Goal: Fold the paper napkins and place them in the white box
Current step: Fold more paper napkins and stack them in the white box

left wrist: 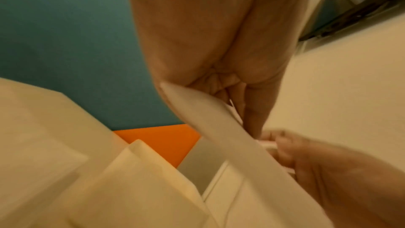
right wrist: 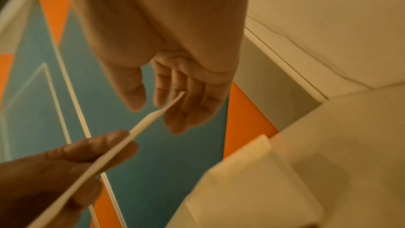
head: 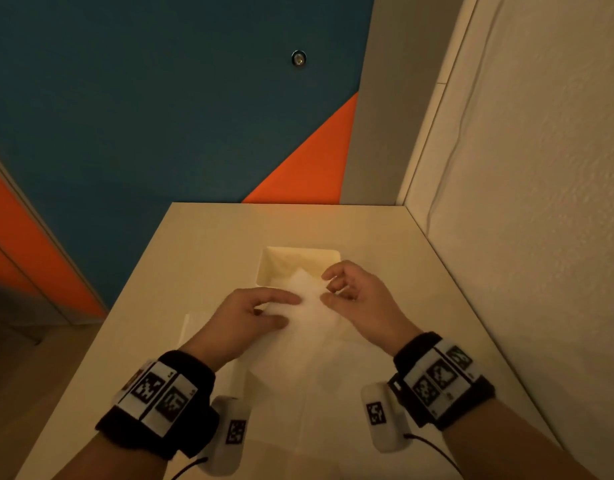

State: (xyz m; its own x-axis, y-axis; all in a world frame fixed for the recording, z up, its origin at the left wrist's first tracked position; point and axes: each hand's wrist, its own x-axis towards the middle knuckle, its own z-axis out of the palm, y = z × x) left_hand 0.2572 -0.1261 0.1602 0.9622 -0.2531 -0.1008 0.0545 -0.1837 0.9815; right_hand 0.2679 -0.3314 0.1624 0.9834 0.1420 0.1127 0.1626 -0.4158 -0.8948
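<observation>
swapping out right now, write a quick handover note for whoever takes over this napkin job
Left hand: pinches the folded napkin, held in the air.
Right hand: fingers loosely curled at the napkin's far end; no firm grip visible.
White box: on the table, just beyond the hands; contents unclear.
More unfolded napkins lie on the table under the wrists.
Left: put this napkin in the box, then fold and box the rest.

We can read no words, brands or numbers anywhere; the wristbands [head: 160,393] carry only black-and-white square code markers, with tiny characters beside them too small to read.
</observation>
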